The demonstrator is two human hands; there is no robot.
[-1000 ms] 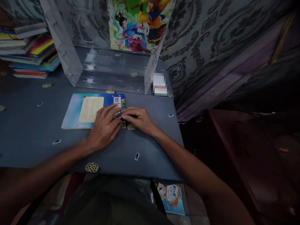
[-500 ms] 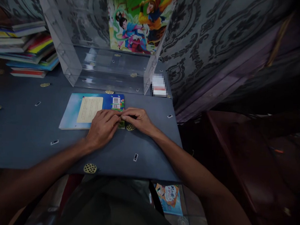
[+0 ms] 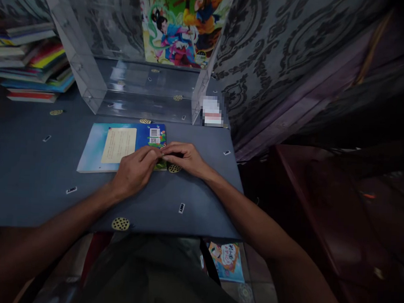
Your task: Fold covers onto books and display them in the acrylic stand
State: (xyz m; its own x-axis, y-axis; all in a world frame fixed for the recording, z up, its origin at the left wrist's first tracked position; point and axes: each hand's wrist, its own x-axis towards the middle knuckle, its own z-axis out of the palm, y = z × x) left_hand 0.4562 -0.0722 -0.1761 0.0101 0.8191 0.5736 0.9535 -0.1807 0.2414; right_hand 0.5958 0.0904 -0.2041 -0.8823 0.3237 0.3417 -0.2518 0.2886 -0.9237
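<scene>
Moved since earlier frame: left hand [image 3: 134, 170], fingers curled tighter beside right hand [image 3: 188, 160]. Book [image 3: 119, 146]: flat on desk [image 3: 204, 203], back cover up, partly under left hand. Grip: fingertips of both bunched together; anything pinched, cannot tell. Risk, judged: uneven tugging could crease the cover or skew the book.

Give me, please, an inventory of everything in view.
Table: one, grey-blue, centre and left.
Book: one, mostly blue, lying on the table.
Book stack: one, multicoloured, table's left.
Rack: one, clear, behind the book.
Illustrated cover: one, multicoloured, upper centre.
Pixelated item: one, white-red, right of the rack.
Floor book: one, blue-orange, below the table.
Wall covering: one, patterned grey, background.
Glossy surface: one, dark red, right.
Garment: one, dark, bottom centre.
Left hand: one, bare, over the book.
Right hand: one, bare, at the book's right edge.
</scene>
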